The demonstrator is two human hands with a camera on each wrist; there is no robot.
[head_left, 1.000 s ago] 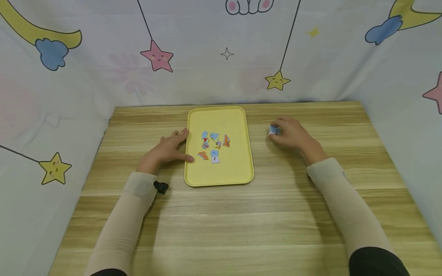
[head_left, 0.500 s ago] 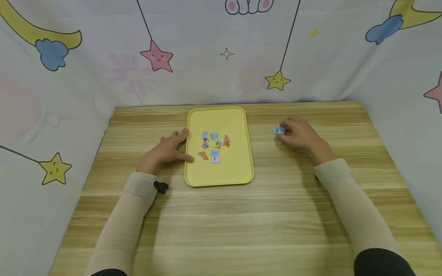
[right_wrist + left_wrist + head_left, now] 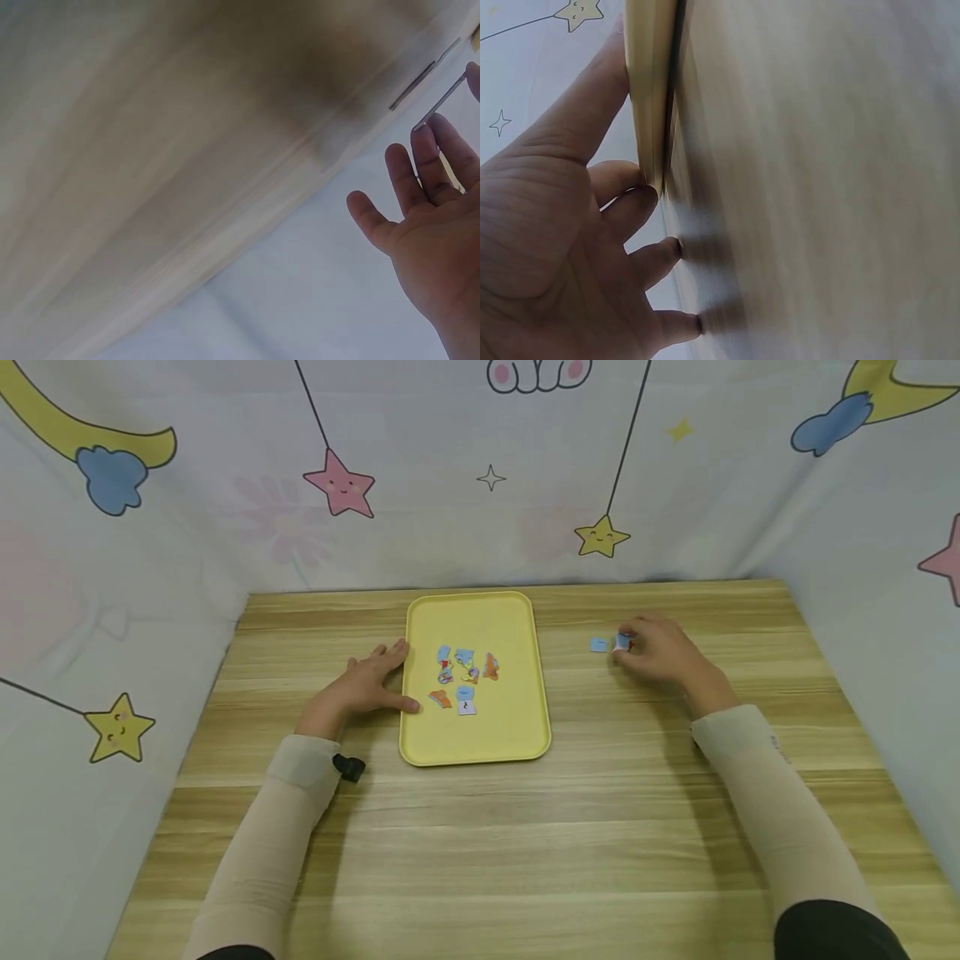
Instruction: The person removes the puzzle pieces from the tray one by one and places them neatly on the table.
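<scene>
Between thumb and fingers, my right hand (image 3: pixel 662 652) pinches a small blue-and-white puzzle piece (image 3: pixel 622 642) just over the table. Edge-on in the right wrist view, that piece is a thin strip. A bit of red shows beside it under the fingers, largely hidden. A flat light-blue piece (image 3: pixel 598 645) lies on the wood to the left of this hand. My left hand (image 3: pixel 360 683) rests at the left edge of the yellow tray (image 3: pixel 480 739), fingers spread. Its thumb (image 3: pixel 592 101) lies along the rim in the left wrist view.
Several picture pieces lie in the tray, among them an orange piece (image 3: pixel 491 666), a blue-and-white piece (image 3: pixel 466 700) and a smaller orange piece (image 3: pixel 440 699). The wooden table (image 3: pixel 480 852) ends at a printed cloth backdrop (image 3: pixel 427 527).
My right hand has moved to the right, with a blue-and-white piece still pinched. The light-blue piece now lies uncovered on the table behind it. My left hand and the tray have not moved.
</scene>
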